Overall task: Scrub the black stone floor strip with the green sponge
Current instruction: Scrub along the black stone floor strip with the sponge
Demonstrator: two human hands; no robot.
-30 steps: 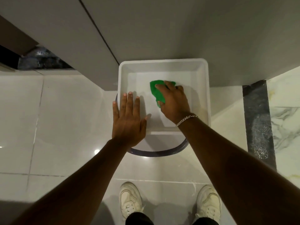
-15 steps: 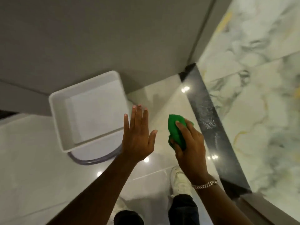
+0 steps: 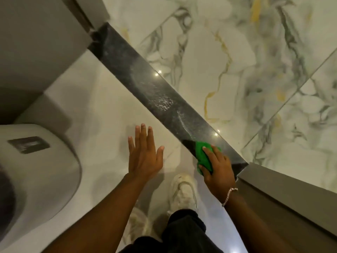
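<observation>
- Under the right hand [image 3: 218,167], the green sponge [image 3: 204,155] is pressed flat onto the black stone floor strip [image 3: 145,83]; the fingers curl over its top and grasp it, with the green poking out ahead of the fingertips and toward the thumb side.
- Just past those fingertips the strip runs away diagonally toward the grey wall panel [image 3: 36,42], and it carries pale, soapy-looking swirls and ripples along its length; I judge the stone there is already wet, while the stretch beneath the sponge looks darker.
- Behind the heel of that hand the strip ends against a grey threshold or door edge [image 3: 284,194], so the sponge sits at the near end of the strip, probably so a stroke can push outward along it.
- Well to the thumb side, the left hand [image 3: 144,154] is spread open, fingers straight and holding nothing; it hovers over or rests on the pale glossy floor tile [image 3: 102,106], which I cannot tell apart. Likely it is there for balance while the person leans down.
- Beyond the left hand's little finger lies a white rounded fixture [image 3: 36,161] with a dark plate on top.
- Below both wrists a white sneaker [image 3: 183,192] stands on the tile; a bracelet [image 3: 228,197] circles the right wrist.
- On the far side of the strip is veined marble tile [image 3: 246,61].
</observation>
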